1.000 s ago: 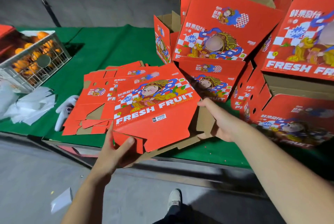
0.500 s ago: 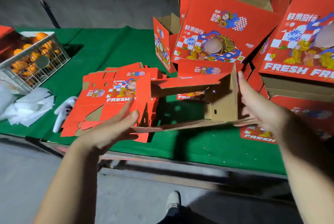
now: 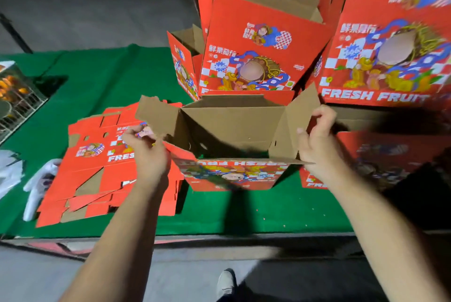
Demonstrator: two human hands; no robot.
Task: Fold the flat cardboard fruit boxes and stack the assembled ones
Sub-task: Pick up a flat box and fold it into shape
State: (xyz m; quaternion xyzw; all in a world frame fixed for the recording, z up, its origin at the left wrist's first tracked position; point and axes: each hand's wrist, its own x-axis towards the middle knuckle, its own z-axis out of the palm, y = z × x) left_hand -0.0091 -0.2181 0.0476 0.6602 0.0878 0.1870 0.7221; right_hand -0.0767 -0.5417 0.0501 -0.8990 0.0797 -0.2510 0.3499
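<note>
The half-opened box (image 3: 231, 135) stood on the green tabletop (image 3: 244, 214), just right of the flat stack (image 3: 97, 162); the left hand (image 3: 146, 153) pinched its left flap with curled fingers; the right hand (image 3: 317, 145) gripped its right flap; assembled boxes (image 3: 263, 48) rose behind it.

A green-covered counter (image 3: 102, 82) stands on a grey floor (image 3: 73, 9). At its left edge sits a wire basket (image 3: 17, 104) holding oranges (image 3: 9, 87). Near the front left corner lie white plastic bags (image 3: 7, 172) and a white glove (image 3: 36, 187). A grey shoe (image 3: 225, 284) shows on the floor below.
</note>
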